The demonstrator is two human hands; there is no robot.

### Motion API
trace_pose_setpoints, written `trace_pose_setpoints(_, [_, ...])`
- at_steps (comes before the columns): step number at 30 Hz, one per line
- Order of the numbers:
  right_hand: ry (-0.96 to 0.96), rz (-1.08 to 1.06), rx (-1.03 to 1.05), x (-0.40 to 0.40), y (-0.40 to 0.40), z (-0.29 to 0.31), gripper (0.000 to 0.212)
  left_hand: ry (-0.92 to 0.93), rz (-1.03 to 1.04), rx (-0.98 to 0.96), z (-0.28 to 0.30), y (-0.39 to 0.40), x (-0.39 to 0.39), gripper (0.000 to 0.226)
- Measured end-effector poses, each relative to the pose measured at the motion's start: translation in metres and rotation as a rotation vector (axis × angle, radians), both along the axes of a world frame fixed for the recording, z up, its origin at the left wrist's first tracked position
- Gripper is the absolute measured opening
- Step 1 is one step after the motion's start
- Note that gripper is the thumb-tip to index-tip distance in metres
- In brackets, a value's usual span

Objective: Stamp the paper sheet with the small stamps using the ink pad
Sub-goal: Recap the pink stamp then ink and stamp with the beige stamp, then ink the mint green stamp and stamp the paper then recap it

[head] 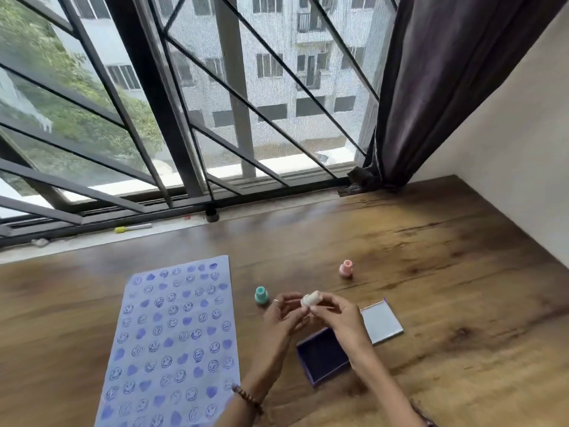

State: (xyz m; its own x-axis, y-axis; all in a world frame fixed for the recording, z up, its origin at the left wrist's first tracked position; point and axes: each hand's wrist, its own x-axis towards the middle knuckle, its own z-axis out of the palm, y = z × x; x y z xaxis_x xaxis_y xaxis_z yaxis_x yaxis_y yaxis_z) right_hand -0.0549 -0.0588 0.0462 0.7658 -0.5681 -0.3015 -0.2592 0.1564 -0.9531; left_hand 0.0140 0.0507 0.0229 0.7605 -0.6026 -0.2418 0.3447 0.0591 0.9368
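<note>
A pale blue paper sheet (172, 340) lies on the wooden table, covered with rows of blue smiley and heart prints. Above the table I hold a small white stamp (311, 298) on its side between both hands: my right hand (335, 315) pinches its right end, my left hand (284, 315) touches its left end with the fingertips. Below my hands sits the open purple ink pad (321, 355), with its lid (381, 325) lying flat to the right. A teal stamp (261, 295) stands upright just left of my left hand. A pink stamp (346, 269) stands farther back.
The wooden table (446, 272) runs to a window sill at the back and a white wall on the right. A yellow-capped marker (133, 228) lies on the sill. A dark curtain (431, 87) hangs at the back right corner.
</note>
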Motion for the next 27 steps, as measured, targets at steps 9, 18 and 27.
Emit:
trace_pose_setpoints(9, [0.154,0.028,-0.381,0.049,-0.036,-0.012,0.021,-0.282,0.045,0.339,-0.005,-0.037,0.029,0.008])
trace_pose_setpoints(18, [0.257,-0.118,-0.256,0.029,-0.024,-0.005,0.026,-0.320,0.032,0.307,-0.004,0.009,0.008,0.003])
trace_pose_setpoints(27, [0.306,0.127,-0.448,0.051,0.032,-0.017,0.018,-0.183,0.367,0.457,-0.009,0.045,0.044,0.014])
